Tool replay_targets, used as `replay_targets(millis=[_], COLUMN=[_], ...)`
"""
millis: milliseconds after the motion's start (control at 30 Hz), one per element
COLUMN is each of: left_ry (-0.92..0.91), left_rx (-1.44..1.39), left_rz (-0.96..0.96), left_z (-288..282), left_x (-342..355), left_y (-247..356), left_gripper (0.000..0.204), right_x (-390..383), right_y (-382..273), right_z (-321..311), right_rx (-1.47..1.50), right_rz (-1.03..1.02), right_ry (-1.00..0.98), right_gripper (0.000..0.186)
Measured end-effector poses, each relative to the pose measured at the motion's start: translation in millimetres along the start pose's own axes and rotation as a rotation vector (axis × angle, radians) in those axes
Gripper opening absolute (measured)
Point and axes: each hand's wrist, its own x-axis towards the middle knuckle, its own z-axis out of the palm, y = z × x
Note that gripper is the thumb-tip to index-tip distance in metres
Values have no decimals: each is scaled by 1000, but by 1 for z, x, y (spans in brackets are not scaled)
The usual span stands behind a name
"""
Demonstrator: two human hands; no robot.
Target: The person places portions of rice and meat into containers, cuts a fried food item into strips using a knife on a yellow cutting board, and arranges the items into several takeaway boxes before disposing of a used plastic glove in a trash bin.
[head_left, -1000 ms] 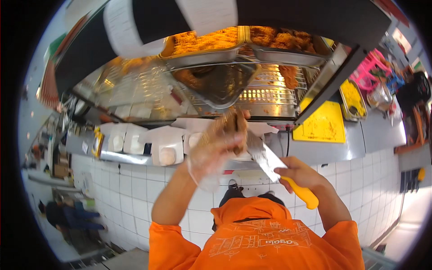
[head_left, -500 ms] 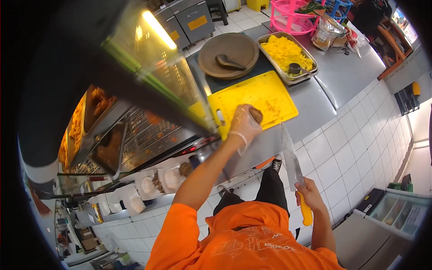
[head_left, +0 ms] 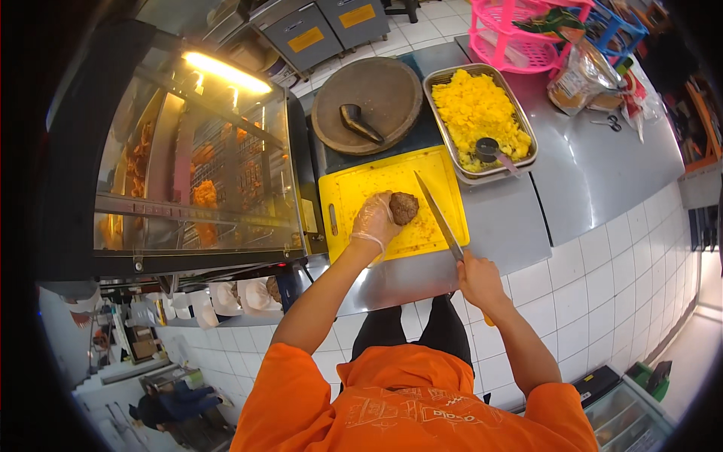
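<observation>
the long knife [head_left: 439, 216] lies with its long axis running from the right hand [head_left: 477, 279] up and to the left, tip pointing away from the person toward the far edge of the yellow cutting board [head_left: 354, 197]; the blade is over the board's right part, just beside the brown piece of fried meat [head_left: 404, 207]. the right hand is wrapped closed around the handle at the near edge of the steel counter [head_left: 595, 173]. the left hand [head_left: 374, 220], in a clear plastic glove, rests on the board with its fingers curled against the meat's left side, holding it in place.

counted: one knife, one piece of meat on the board, one yellow board, one round wooden board [head_left: 367, 104] with one dark scoop [head_left: 358, 122] on it, one metal tray of yellow rice [head_left: 480, 120], one pink basket [head_left: 520, 34].

half a second ago the knife hung low by the person's side, below the counter edge, with its tip up; now it is raised over the board. the left hand and meat stay at the same spot on the board.
</observation>
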Motion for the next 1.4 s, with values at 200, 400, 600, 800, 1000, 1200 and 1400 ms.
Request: replay_targets(millis=[200,400,600,800,1000,1200,1400], left_ry=[-81,218,86,42,22,151,81], left_rx=[-48,-135,-98,39,-17,-50,45], left_rz=[-34,173,456,500,396,503,413], left_z=[-5,-38,-34,2,3,-18,10], left_x=[-3,-19,38,78,74,78,87], left_y=[-1,-8,7,-2,-3,11,8], left_gripper=[60,54,44,56,61,53,51], right_x=[16,15,47,66,70,65,79], right_y=[-14,-39,-64,-59,-48,-62,-40], right_z=[1,-12,-2,16,19,-14,9], right_rx=[-100,-98,-280,-301,-213,-266,-296], right_rz=[-37,-129,-102,-92,-120,-86,-96], right_ry=[-73,-25,-105,-136,-133,-142,-140], right_gripper=[18,12,14,15,10,12,12])
